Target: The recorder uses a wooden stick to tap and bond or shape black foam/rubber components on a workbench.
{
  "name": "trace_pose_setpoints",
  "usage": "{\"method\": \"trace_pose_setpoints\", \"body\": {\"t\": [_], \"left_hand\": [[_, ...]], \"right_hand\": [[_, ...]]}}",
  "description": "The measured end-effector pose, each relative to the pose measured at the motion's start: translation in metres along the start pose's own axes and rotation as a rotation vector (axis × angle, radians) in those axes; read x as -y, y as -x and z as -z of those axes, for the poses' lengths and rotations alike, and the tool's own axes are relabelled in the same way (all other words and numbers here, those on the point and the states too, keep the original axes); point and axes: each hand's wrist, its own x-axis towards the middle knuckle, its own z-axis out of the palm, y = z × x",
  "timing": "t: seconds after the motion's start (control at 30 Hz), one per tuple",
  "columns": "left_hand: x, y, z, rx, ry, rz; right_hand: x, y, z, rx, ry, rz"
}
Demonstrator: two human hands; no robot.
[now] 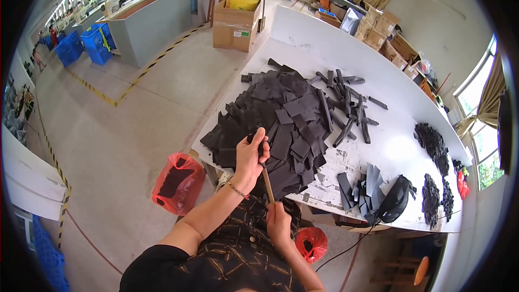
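My left hand [251, 156] is closed around a small black piece, which looks like cloth, at the upper end of a wooden stick [268, 185]. Lower down, in front of my body, my right hand [278, 223] grips the stick's bottom end. The stick stands nearly upright between the two hands, leaning slightly. Just beyond them a large heap of flat black rectangular pieces [286, 100] covers the near left corner of the white table [397, 113]. To the heap's right lie several rolled black tubes [357, 105]. My left fingers hide most of the piece in them.
A red plastic bag [197, 173] with black pieces sits left of the table, and another red bag [319, 243] below its edge. On the table's right are grey-black strips [361, 186], a black bag [397, 200] and dark bundles [432, 148]. A cardboard box [233, 27] stands beyond.
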Motion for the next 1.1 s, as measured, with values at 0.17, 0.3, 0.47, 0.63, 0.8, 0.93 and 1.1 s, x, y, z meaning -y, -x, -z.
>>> {"method": "trace_pose_setpoints", "body": {"t": [0.17,0.3,0.47,0.63,0.8,0.93,1.1], "left_hand": [[-0.044,-0.011,-0.002,0.102,0.039,-0.27],[-0.036,-0.016,-0.014,0.099,0.109,-0.114],[0.011,-0.003,-0.035,0.01,0.246,-0.104],[0.011,0.023,-0.031,0.168,-0.102,-0.126],[-0.005,0.029,-0.015,0.844,-0.904,-0.12],[0.017,0.055,-0.013,0.92,-0.553,0.341],[0.048,0.101,-0.003,0.945,-0.545,0.321]], "right_hand": [[-0.012,0.065,0.042,0.263,-0.081,-0.154],[-0.003,0.06,0.079,0.126,-0.001,-0.155],[0.036,-0.04,0.035,-0.481,-0.151,0.213],[0.059,-0.095,0.045,-0.418,-0.67,0.105],[0.061,-0.089,0.067,-0.338,-0.258,0.253],[0.062,-0.086,0.08,-0.511,-0.203,0.331],[0.071,-0.106,0.114,-0.843,-0.498,0.254]]}}
